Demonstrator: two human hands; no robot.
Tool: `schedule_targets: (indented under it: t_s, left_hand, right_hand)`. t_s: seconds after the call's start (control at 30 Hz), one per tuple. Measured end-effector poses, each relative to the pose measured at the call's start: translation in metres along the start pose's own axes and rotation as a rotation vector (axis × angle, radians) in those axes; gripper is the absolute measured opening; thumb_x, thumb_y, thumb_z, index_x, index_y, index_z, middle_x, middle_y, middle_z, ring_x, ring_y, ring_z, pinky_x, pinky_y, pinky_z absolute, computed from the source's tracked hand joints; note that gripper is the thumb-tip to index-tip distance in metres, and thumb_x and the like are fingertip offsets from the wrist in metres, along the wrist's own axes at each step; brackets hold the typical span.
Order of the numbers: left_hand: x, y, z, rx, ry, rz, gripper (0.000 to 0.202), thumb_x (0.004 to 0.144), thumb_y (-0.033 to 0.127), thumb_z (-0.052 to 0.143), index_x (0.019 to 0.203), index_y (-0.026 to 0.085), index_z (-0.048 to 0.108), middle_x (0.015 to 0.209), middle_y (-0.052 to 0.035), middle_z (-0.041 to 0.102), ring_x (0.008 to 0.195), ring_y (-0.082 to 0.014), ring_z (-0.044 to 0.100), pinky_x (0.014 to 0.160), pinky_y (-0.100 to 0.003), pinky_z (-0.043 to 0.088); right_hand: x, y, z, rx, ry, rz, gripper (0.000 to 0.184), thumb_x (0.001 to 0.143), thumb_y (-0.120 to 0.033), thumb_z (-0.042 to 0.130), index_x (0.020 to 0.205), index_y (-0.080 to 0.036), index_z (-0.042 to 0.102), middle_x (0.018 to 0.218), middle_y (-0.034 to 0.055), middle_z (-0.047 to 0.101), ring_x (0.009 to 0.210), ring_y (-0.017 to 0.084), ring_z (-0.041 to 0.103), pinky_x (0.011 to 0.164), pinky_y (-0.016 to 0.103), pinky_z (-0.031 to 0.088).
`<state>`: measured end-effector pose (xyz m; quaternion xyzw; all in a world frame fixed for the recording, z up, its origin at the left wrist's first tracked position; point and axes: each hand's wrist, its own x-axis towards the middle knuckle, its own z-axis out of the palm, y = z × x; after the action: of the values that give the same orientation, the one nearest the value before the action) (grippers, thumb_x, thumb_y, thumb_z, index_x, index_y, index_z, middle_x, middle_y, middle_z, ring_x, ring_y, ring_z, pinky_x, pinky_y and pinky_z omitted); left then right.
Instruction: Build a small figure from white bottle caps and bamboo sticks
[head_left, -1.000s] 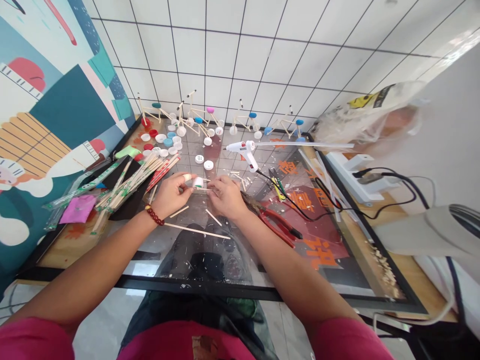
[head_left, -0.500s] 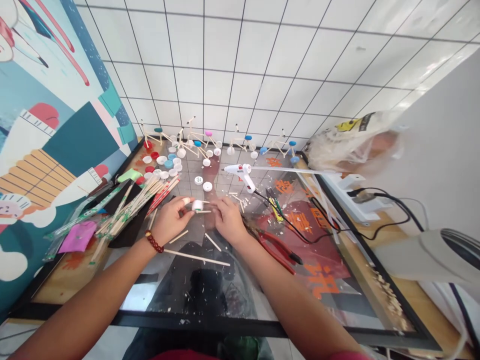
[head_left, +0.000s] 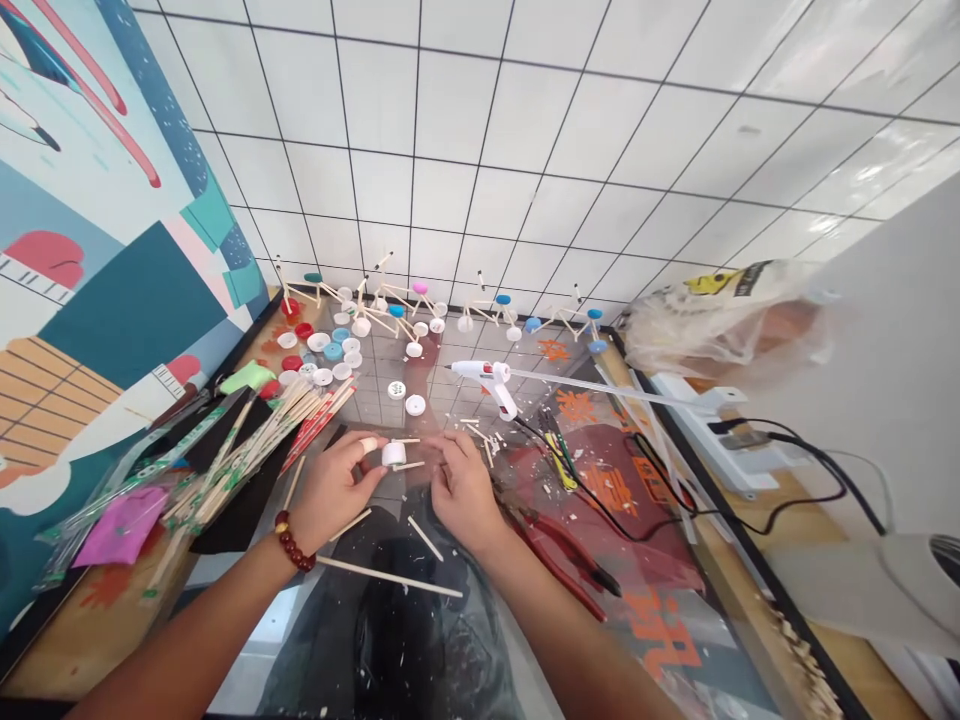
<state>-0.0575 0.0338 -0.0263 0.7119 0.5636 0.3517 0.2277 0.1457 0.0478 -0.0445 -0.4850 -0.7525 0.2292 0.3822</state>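
Note:
My left hand (head_left: 334,490) pinches a white bottle cap (head_left: 394,454) between thumb and forefinger, just above the glass tabletop. Two short wooden sticks (head_left: 409,465) jut rightward from the cap. At the far end of the upper stick (head_left: 407,441), the closed fingertips of my right hand (head_left: 466,490) meet it; the exact grip is partly hidden. Beneath my hands lie a loose short stick (head_left: 425,538) and a longer stick (head_left: 390,577). Two white caps (head_left: 415,405) rest on the glass beyond.
A white glue gun (head_left: 484,380) lies behind my right hand, its cord running right to a power strip (head_left: 712,430). Red-handled pliers (head_left: 566,555) sit by my right forearm. Bundled sticks (head_left: 225,480) and several caps (head_left: 334,350) are left; stick-and-cap figures (head_left: 397,312) line the wall.
The view has tilted up and shifted, so everything sits lower in the picture. Both hands keep nearly the same pose around the cap and its sticks.

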Motion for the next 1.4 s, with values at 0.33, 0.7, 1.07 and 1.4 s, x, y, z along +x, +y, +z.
schedule_targets:
  t_s: [0.33,0.7,1.07,1.4]
  left_hand:
    - [0.0010,0.0036,-0.0010,0.007,-0.008,-0.018,0.019,0.083,0.024,0.061,0.102,0.023,0.067,0.106,-0.0050,0.067,0.062,-0.0116,0.057,0.057,-0.025,0.050]
    - [-0.0005,0.0006,0.0004,0.009,0.005,0.009,0.022,0.084,0.023,0.061,0.105,0.021,0.067,0.107,-0.0060,0.067,0.062,-0.0110,0.056,0.054,-0.023,0.047]
    - [-0.0003,-0.0008,0.0014,0.007,0.013,-0.003,0.029,0.084,0.024,0.064,0.113,0.021,0.067,0.111,-0.0059,0.068,0.061,-0.0099,0.056,0.055,-0.023,0.048]
    - [0.0011,0.0013,0.0001,0.020,0.007,0.008,0.023,0.083,0.023,0.065,0.105,0.020,0.070,0.101,-0.0040,0.069,0.060,-0.0102,0.056,0.055,-0.023,0.046]
  right_hand:
    - [-0.0020,0.0012,0.0008,-0.079,-0.023,-0.017,0.038,0.071,-0.001,0.048,0.098,-0.021,0.067,0.108,0.0098,0.059,0.099,0.025,0.059,0.089,0.040,0.048]
    - [-0.0027,0.0022,0.0005,-0.068,-0.032,-0.015,0.034,0.072,-0.001,0.048,0.093,-0.020,0.067,0.107,0.0088,0.059,0.099,0.023,0.058,0.091,0.039,0.046]
    - [-0.0027,0.0002,0.0001,-0.073,-0.024,-0.074,0.028,0.073,-0.008,0.054,0.095,-0.020,0.066,0.104,0.0076,0.060,0.097,0.022,0.060,0.090,0.038,0.043]
    - [-0.0033,0.0024,0.0021,-0.089,-0.008,-0.107,0.015,0.077,-0.011,0.057,0.087,-0.019,0.065,0.101,0.0072,0.060,0.097,0.022,0.060,0.089,0.038,0.041]
